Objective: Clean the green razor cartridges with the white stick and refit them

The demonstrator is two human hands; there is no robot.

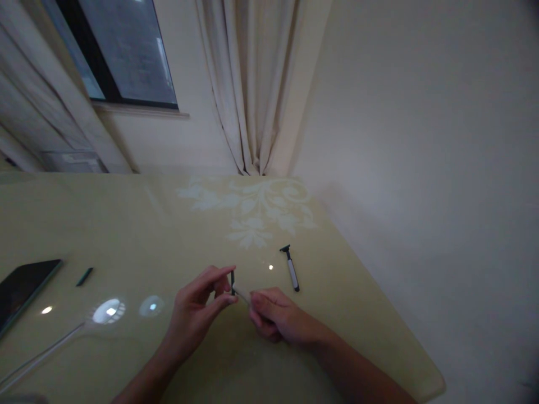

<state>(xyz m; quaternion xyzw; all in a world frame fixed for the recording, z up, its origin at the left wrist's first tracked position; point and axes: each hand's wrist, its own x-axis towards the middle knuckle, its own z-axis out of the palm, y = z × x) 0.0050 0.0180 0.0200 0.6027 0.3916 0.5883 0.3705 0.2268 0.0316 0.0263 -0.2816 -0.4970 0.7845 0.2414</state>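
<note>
My left hand (201,303) pinches a narrow dark bar (232,280), which looks like a razor head, between thumb and index finger at its two ends. Closed around a slim pale handle (242,293) is my right hand (273,315). The handle's tip meets the bar at about its middle; whether the two are joined I cannot tell. Much of the handle is hidden in my fist. Just beyond my right hand, a razor (291,269) with a grey and black handle lies on the table, its dark head pointing away from me.
A small dark green strip (85,276) lies on the glossy cream table (168,235), beside a dark phone or tablet (25,286) at the left. A white cable (42,356) runs in the lower left. The table's right edge meets the wall (421,168); curtains (252,84) hang behind.
</note>
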